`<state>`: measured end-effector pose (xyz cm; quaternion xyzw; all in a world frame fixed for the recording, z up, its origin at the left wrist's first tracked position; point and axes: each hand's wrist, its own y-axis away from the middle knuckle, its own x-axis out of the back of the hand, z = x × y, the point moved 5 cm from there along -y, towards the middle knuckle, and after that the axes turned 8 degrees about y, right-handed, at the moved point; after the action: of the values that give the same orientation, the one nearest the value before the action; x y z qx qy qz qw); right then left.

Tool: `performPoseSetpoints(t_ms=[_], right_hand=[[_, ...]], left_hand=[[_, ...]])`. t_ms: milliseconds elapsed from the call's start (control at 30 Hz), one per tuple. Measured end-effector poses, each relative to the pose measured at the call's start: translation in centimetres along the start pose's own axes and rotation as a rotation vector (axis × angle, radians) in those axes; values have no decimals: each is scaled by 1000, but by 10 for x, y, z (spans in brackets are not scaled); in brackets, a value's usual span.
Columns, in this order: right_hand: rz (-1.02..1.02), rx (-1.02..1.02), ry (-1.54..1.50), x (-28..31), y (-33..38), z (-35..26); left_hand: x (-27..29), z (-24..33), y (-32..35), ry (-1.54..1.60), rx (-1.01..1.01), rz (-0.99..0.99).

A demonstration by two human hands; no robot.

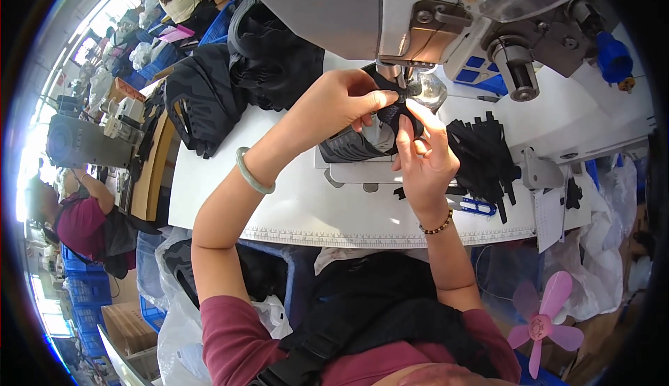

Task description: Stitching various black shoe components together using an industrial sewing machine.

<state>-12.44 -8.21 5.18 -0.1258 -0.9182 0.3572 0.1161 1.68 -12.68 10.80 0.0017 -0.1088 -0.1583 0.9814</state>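
Both hands' grip pinching soft black fabric piece (398, 111), left hand (334, 100), right hand (425, 156)

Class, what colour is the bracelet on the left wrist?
Pale green bracelet, clearest in the head view.

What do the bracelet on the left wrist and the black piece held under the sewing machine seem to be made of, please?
Bracelet: looks like jade or glass, pale green, smooth and glossy. Black piece: probably fabric or soft synthetic, matte and bending between both hands.
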Motion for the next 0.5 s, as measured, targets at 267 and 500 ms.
performPoseSetpoints(t_ms=[267, 500], right_hand=[[-1, 24, 18, 1, 0, -1], [-108, 99, 330, 5, -10, -31]], left_hand=[[-4, -5, -8, 297, 75, -22], [-1, -1, -8, 388, 113, -34]])
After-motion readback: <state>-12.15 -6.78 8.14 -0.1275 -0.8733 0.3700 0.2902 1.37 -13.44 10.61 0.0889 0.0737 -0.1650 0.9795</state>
